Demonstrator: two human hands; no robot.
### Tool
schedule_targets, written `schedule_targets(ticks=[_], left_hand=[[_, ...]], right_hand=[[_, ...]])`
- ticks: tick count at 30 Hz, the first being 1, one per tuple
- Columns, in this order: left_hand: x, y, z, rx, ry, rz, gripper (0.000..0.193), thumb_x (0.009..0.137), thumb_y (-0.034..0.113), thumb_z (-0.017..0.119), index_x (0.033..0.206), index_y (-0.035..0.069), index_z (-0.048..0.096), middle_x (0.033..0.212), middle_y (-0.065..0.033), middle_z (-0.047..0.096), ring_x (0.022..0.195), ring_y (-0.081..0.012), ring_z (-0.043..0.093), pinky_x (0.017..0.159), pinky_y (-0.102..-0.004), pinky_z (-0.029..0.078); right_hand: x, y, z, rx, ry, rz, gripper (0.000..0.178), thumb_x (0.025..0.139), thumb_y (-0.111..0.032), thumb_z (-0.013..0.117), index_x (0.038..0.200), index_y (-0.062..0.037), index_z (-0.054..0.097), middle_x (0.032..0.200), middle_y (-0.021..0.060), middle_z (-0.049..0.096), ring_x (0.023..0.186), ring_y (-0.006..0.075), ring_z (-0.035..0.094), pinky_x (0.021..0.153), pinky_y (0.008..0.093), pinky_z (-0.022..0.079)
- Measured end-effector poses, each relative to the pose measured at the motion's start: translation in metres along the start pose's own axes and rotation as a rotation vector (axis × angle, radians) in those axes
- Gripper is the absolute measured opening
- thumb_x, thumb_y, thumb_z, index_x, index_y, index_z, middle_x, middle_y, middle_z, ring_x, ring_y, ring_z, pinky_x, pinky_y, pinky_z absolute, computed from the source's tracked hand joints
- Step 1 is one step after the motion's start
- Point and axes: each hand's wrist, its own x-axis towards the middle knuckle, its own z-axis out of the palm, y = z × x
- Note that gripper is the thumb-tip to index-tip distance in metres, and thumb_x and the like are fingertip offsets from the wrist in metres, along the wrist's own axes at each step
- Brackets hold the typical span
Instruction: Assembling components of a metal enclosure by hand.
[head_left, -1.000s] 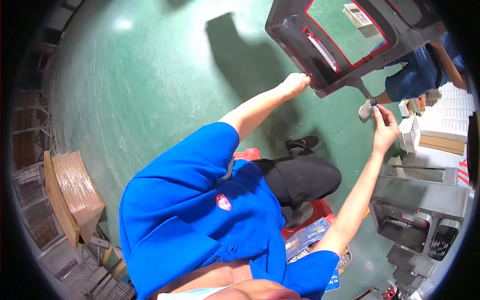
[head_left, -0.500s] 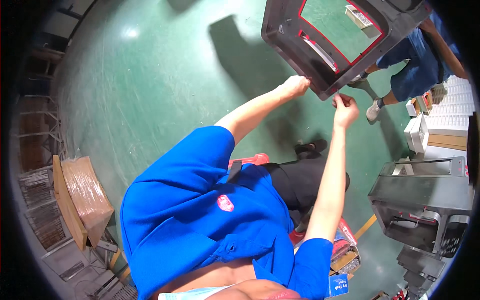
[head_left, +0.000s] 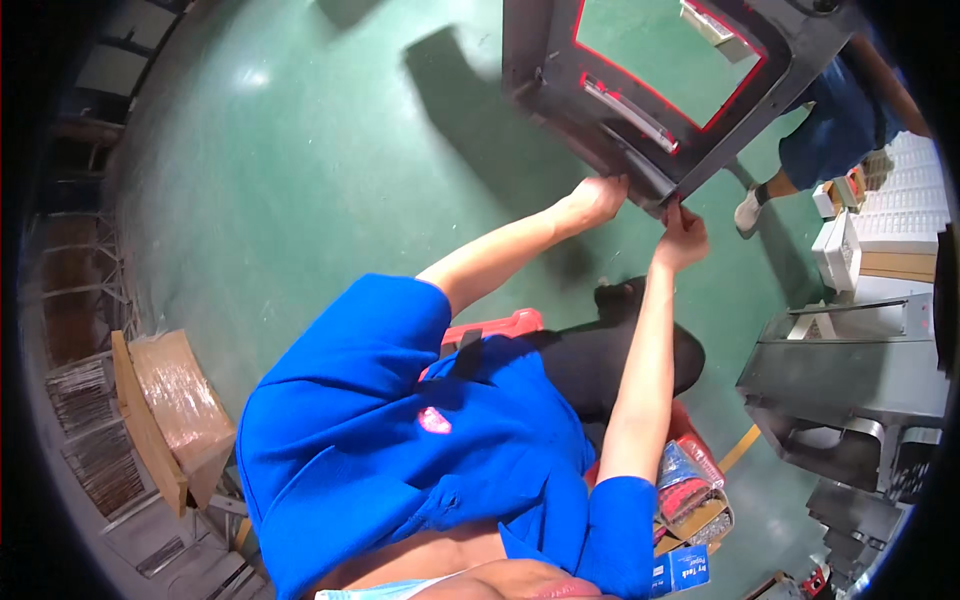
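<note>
A large dark grey machine housing (head_left: 735, 160) is tilted at the upper right. Thin red edging runs around its big rectangular opening and around a narrow slot (head_left: 630, 113). My left hand (head_left: 598, 200) is closed at the housing's lower edge, its fingertips partly hidden against that edge. At the bottom corner my right hand (head_left: 685, 240) makes a pinch, thumb and fingers together. Anything held between those fingertips is too small to make out.
Another person's leg (head_left: 825, 150) and arm show behind the housing. A second grey housing (head_left: 850, 375) stands at right, near white trays (head_left: 838, 250). Beside my right arm sits a bin of packets (head_left: 690, 490). A wrapped carton (head_left: 180, 390) is at left.
The housing appears shifted slightly left and tilted differently. Both my hands have moved a little lower, staying at its edge and corner. The other person's near leg and foot are now more hidden.
</note>
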Motion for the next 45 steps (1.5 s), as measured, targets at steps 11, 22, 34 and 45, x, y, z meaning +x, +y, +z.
schedule_targets(ticks=[11,22,34,45], left_hand=[[-0.006,0.001,-0.017,-0.094,0.058,0.0,0.031,0.078,0.01,0.053,0.106,-0.005,0.052,0.07,-0.0177,0.059,0.069,-0.0327,0.062,0.059,-0.0403,0.05],[0.076,-0.058,-0.035,-1.443,-0.415,-0.378,0.018,0.086,0.015,0.053,0.095,0.003,0.065,0.06,0.0047,0.047,0.053,-0.0085,0.046,0.048,-0.0234,0.039],[0.094,-0.044,-0.001,-1.41,-0.25,-0.525,0.044,0.092,0.047,0.05,0.073,0.008,0.061,0.061,0.0038,0.052,0.053,-0.0066,0.047,0.044,-0.0228,0.035],[0.118,-0.019,0.0,-1.434,-0.221,-0.586,0.051,0.09,0.049,0.047,0.082,0.004,0.069,0.068,-0.0029,0.063,0.058,-0.0108,0.056,0.047,-0.0247,0.042]], right_hand=[[-0.003,-0.025,0.006,-0.279,0.039,-0.105,0.027,0.081,-0.019,0.07,0.071,0.0056,0.062,0.06,0.0094,0.062,0.051,0.0157,0.058,0.051,0.0305,0.046],[-0.024,-0.056,0.024,-0.364,-0.444,-0.449,0.017,0.085,-0.02,0.061,0.088,-0.004,0.062,0.08,0.011,0.064,0.071,0.0244,0.061,0.064,0.0369,0.047],[0.042,-0.034,0.057,-0.664,-0.705,-0.377,0.029,0.074,-0.008,0.065,0.101,0.0003,0.061,0.097,0.0162,0.064,0.094,0.0317,0.061,0.079,0.0404,0.047],[0.088,0.005,0.056,-0.554,-0.625,-0.349,0.019,0.075,-0.016,0.067,0.09,-0.0056,0.066,0.084,0.0095,0.065,0.078,0.0256,0.063,0.069,0.0379,0.048]])
